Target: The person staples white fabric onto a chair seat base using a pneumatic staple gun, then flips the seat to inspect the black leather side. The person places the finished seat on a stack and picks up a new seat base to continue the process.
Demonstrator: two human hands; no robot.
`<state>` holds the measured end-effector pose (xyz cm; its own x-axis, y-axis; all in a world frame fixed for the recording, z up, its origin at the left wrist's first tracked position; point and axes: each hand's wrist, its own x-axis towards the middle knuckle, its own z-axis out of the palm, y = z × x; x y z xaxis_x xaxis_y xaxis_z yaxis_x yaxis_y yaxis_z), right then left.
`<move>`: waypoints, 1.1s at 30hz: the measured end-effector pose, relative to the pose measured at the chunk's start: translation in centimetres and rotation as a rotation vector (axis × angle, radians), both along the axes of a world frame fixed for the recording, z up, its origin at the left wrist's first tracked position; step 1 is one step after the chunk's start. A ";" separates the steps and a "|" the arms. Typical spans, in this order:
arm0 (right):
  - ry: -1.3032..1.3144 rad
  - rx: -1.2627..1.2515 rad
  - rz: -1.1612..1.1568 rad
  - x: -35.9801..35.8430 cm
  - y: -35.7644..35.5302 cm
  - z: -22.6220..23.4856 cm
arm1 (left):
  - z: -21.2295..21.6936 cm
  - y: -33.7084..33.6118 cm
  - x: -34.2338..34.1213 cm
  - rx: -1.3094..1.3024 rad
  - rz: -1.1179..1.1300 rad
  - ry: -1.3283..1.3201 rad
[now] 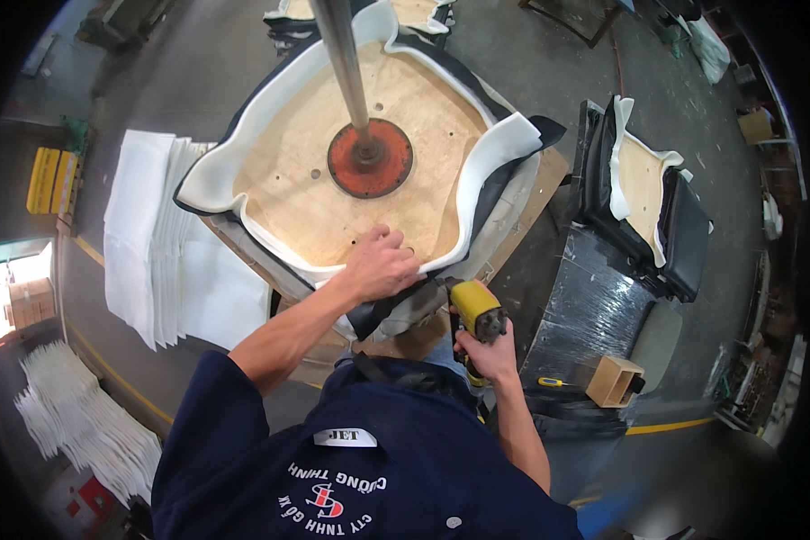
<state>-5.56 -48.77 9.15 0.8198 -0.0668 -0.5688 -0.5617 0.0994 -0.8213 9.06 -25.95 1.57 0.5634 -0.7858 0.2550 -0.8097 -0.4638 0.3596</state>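
Observation:
A plywood seat panel [297, 207] lies in front of me, its white foam padding [218, 171] and black cover [546, 131] standing up around the edge. A round orange-red plate [369, 177] on a metal post [340, 63] rests on the wood. My left hand [380, 265] is closed over the near edge, fingers curled onto the foam and cover where they meet the board. My right hand [493, 353] grips a yellow and black staple gun [473, 304] just right of that edge. The gun's nose points toward the padding; whether it touches is hard to tell.
White foam sheets [144, 234] are stacked at left, with more sheets [85, 418] below them. To the right, a black padded piece [639, 193] sits on a plastic-wrapped bench [580, 306]. A yellow-handled screwdriver [552, 382] and a small wooden box [610, 382] lie nearer.

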 end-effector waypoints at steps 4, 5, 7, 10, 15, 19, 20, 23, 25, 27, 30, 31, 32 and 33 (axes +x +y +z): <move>0.026 -0.024 0.118 2.5 1.2 -0.2 | -1.3 0.6 0.9 0.062 0.065 0.046; 0.033 -0.040 0.135 3.0 1.3 -0.2 | -1.6 0.6 0.8 0.022 0.077 0.024; 0.047 -0.060 0.174 3.8 2.0 -0.3 | -2.1 0.5 0.4 -0.044 0.107 -0.024; 0.129 -0.075 0.169 5.2 2.8 0.5 | -2.6 0.6 0.6 -0.064 0.165 0.005; 0.153 -0.121 0.235 6.2 3.4 -0.1 | -2.7 1.1 0.3 -0.038 0.248 0.005; 0.137 -0.160 0.247 6.7 4.2 0.4 | -3.2 1.1 0.5 -0.062 0.339 0.004; 0.142 -0.163 0.235 6.7 4.2 0.6 | -3.2 1.0 0.5 -0.057 0.346 -0.005; 0.167 -0.173 0.255 7.3 4.9 1.1 | -2.9 1.2 0.5 -0.025 0.362 -0.020; 0.181 -0.174 0.268 7.5 5.2 1.2 | -3.1 1.2 0.5 -0.015 0.366 -0.016; 0.185 -0.154 0.264 7.8 5.5 1.1 | -3.2 1.4 0.5 -0.026 0.370 -0.030; 0.213 -0.176 0.273 8.0 6.1 1.1 | -3.3 1.6 0.4 -0.040 0.359 -0.021; 0.219 -0.178 0.268 8.0 6.2 1.0 | -3.4 1.6 0.4 -0.043 0.351 -0.013; 0.222 -0.197 0.268 8.0 6.5 1.0 | -3.4 1.6 0.3 -0.058 0.347 -0.020; 0.226 -0.217 0.266 7.9 6.8 1.1 | -3.5 1.6 0.3 -0.074 0.340 -0.026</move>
<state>2.38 -41.95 10.28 0.6808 -0.0076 -0.7324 -0.7131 -0.2352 -0.6604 9.41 -24.31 -1.95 0.7825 -0.5330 0.3220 -0.6225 -0.6820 0.3839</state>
